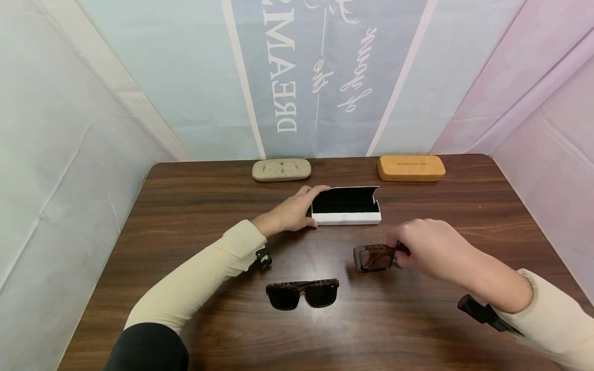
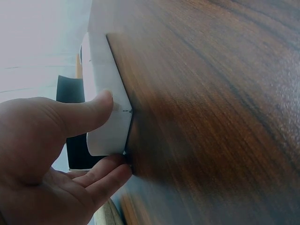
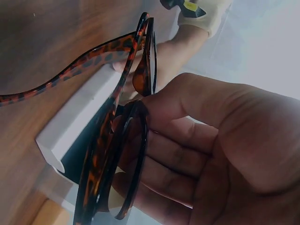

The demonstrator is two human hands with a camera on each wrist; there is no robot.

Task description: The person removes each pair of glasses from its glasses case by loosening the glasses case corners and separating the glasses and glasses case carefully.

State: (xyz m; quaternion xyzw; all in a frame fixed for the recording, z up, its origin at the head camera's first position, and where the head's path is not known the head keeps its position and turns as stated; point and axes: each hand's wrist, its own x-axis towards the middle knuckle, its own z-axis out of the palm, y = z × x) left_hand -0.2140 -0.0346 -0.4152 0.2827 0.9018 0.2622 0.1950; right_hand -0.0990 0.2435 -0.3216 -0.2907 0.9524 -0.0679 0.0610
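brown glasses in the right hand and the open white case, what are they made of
The brown glasses look like glossy plastic, perhaps acetate: mottled tortoiseshell pattern, bright highlights. The white case seems a stiff, smooth shell with crisp edges, maybe leatherette-covered; its dark lining shows no shine, possibly felt.

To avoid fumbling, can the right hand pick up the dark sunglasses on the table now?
Probably not yet: the right hand grips the brown-framed glasses, so it would likely need to release them before taking the dark sunglasses.
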